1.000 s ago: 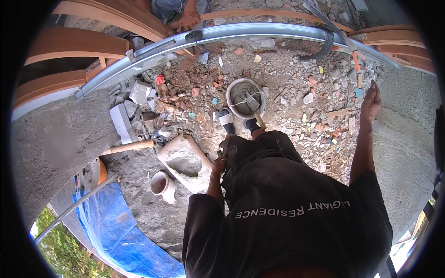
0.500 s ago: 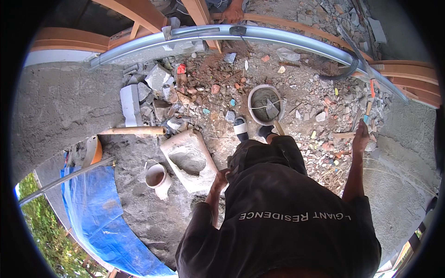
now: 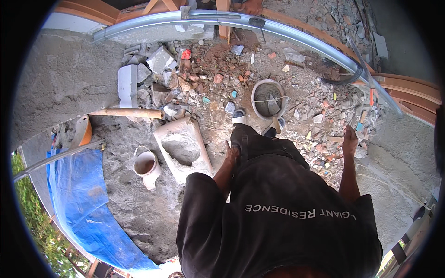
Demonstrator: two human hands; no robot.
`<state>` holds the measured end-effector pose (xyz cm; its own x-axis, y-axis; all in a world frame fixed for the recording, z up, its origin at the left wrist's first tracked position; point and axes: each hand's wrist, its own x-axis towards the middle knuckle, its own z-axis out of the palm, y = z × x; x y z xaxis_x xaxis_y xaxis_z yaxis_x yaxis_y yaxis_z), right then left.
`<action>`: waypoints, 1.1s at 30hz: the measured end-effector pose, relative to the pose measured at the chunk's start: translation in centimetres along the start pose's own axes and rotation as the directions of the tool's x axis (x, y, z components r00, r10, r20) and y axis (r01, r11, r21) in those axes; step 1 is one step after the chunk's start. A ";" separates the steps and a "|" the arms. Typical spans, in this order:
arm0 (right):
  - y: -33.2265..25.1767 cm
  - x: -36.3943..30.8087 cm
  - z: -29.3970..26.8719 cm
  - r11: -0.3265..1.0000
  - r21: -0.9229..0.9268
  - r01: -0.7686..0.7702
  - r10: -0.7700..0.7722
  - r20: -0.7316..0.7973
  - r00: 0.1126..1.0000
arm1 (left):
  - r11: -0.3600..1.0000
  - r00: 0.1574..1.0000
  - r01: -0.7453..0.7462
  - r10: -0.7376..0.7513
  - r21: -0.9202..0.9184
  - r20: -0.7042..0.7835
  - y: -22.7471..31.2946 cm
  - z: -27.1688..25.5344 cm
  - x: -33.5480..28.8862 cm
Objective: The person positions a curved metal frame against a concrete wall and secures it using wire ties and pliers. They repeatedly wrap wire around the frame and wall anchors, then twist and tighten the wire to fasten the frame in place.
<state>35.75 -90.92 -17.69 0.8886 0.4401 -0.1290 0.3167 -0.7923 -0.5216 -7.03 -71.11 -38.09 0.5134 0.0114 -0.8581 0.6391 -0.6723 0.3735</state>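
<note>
- Left hand (image 3: 233, 152) beside black shorts (image 3: 259, 142), right hand (image 3: 350, 140) over the rubble ground's (image 3: 308, 125) right edge, well apart; cannot tell whether either grips anything.
- Mortar bucket (image 3: 254, 99), trowel (image 3: 274, 108) inside, stands mid-ground.

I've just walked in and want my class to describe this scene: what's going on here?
A person stands on rubble, left hand by the shorts, right hand held out; no tool can be made out in either. A bucket of grey mix, with a trowel in it, stands by the feet. A trough and pail are to the left. Beyond the metal channel, a co-worker's hand shows.
</note>
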 end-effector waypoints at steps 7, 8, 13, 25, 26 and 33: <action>0.4 0.4 0.6 1.000 0.007 -0.001 0.000 0.052 0.999 | 0.956 0.966 0.251 -0.257 0.154 0.019 -1.9 3.2 -2.6; 1.0 0.3 0.6 1.000 0.017 -0.021 0.020 0.053 0.998 | 0.969 0.972 0.234 -0.234 0.075 -0.008 -2.8 4.5 -2.4; 0.9 0.6 1.5 0.998 0.016 0.064 -0.065 0.015 0.998 | 0.983 0.981 0.069 -0.098 -0.170 -0.169 -6.1 7.5 -1.1; 0.7 -1.2 1.3 0.994 0.008 -0.107 0.107 0.063 0.992 | 0.999 0.966 -0.024 0.031 0.031 -0.256 -8.3 7.5 -3.1; 2.5 -0.9 1.7 0.999 0.010 -0.030 0.030 0.031 0.999 | 0.999 0.964 -0.018 0.029 0.043 -0.264 -8.3 7.6 -3.0; -0.1 -1.6 2.7 0.988 0.075 -0.134 0.127 0.090 0.988 | 0.950 0.887 0.076 -0.203 -0.303 -0.414 -7.1 7.1 -2.8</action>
<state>33.36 -90.40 -19.68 0.8882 0.3719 -0.2697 0.1687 -0.8101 -0.5614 -17.09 -71.56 -40.80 0.5627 0.4533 -0.6913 0.8197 -0.4140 0.3958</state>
